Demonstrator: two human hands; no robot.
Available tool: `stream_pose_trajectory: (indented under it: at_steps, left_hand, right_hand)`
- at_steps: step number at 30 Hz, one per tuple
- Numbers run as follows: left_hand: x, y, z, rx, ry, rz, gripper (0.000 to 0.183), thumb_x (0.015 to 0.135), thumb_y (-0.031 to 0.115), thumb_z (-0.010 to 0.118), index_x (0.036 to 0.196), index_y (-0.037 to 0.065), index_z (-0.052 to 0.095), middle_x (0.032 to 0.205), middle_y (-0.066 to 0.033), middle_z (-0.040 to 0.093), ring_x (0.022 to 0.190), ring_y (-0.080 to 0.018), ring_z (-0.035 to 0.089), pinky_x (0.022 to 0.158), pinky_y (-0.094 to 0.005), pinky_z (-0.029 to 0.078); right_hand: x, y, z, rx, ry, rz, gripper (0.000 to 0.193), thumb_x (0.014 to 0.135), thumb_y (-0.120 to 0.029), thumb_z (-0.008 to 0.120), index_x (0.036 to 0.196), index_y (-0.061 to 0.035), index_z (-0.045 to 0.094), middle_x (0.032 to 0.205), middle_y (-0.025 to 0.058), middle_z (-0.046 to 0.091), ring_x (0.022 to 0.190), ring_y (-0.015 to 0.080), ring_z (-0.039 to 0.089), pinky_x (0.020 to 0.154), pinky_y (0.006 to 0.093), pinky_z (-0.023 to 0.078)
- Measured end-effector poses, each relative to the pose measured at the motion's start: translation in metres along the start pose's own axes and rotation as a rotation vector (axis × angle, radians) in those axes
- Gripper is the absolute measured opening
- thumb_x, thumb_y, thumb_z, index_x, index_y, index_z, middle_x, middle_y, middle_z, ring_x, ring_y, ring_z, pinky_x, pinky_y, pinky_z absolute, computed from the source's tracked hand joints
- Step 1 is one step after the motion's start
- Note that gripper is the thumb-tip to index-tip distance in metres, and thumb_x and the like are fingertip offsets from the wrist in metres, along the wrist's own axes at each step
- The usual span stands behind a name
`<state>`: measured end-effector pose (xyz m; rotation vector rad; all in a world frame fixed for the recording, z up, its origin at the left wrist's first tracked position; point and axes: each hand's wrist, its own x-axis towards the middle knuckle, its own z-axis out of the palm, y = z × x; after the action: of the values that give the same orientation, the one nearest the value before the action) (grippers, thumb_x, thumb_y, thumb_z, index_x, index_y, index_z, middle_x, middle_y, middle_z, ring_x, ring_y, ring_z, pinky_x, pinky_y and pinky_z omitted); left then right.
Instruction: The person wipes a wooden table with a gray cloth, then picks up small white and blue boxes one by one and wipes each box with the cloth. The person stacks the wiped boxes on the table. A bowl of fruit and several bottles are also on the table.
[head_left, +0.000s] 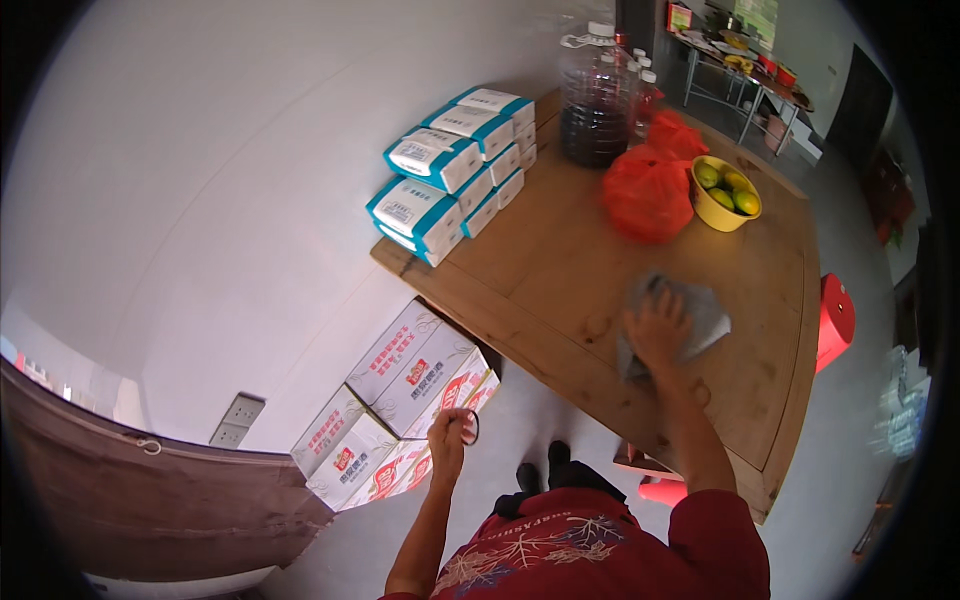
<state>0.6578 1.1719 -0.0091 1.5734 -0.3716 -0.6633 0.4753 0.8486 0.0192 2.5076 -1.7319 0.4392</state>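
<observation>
My right hand lies on a crumpled grey cloth on the wooden table, its fingers spread. Both hand and cloth are slightly blurred. Off the table's near left edge, my left hand is closed on a small round thing with a dark rim; its exact kind is unclear. It hovers in front of stacked printed cartons. Beyond the cloth sit red plastic bags, tied up, and a yellow bowl of green-yellow fruit.
Blue-and-white tissue packs are stacked along the wall side of the table. A large jug of dark liquid stands at the back beside clear bottles. A red stool is at the right; another table stands farther off.
</observation>
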Motion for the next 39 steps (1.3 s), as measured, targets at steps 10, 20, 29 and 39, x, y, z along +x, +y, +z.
stream_pose_trajectory:
  at_steps: [10,20,29,39]
  left_hand:
    - [-0.071,-0.01,-0.027,-0.011,-0.001,-0.12,0.017,0.089,0.003,0.047,0.097,0.0,0.061,0.082,-0.0052,0.061,0.07,-0.01,0.056,0.061,-0.0226,0.045]
    - [-0.069,0.011,-0.013,-0.13,-0.05,0.068,0.033,0.09,0.0,0.046,0.123,0.004,0.044,0.088,-0.007,0.063,0.067,-0.0085,0.054,0.058,-0.0194,0.042]
    - [-0.039,0.061,0.065,0.003,-0.307,0.084,0.013,0.092,0.012,0.049,0.101,0.003,0.055,0.084,-0.0048,0.064,0.066,-0.0088,0.058,0.059,-0.0211,0.044]
    - [-0.017,0.086,0.202,0.01,-0.723,0.113,0.015,0.093,0.011,0.051,0.103,0.003,0.058,0.084,-0.0029,0.063,0.07,-0.0086,0.058,0.059,-0.0217,0.047]
  right_hand:
    - [-0.016,-0.247,0.021,0.428,0.066,-0.741,0.046,0.076,-0.044,0.06,0.116,-0.021,0.059,0.134,0.0148,0.042,0.126,0.0383,0.032,0.095,0.065,0.021]
    - [-0.065,-0.154,0.002,0.406,0.176,-0.948,0.042,0.078,-0.011,0.055,0.119,-0.0179,0.057,0.131,0.0107,0.046,0.123,0.032,0.037,0.099,0.0473,0.029]
    - [-0.135,0.031,-0.075,0.389,-0.076,-0.82,0.057,0.069,-0.024,0.073,0.122,-0.0179,0.054,0.142,0.0104,0.034,0.131,0.0323,0.029,0.103,0.0498,0.024]
    - [-0.217,0.206,-0.131,0.215,-0.094,-0.303,0.051,0.068,-0.041,0.071,0.108,-0.0113,0.061,0.138,0.01,0.041,0.129,0.0316,0.033,0.102,0.0512,0.024]
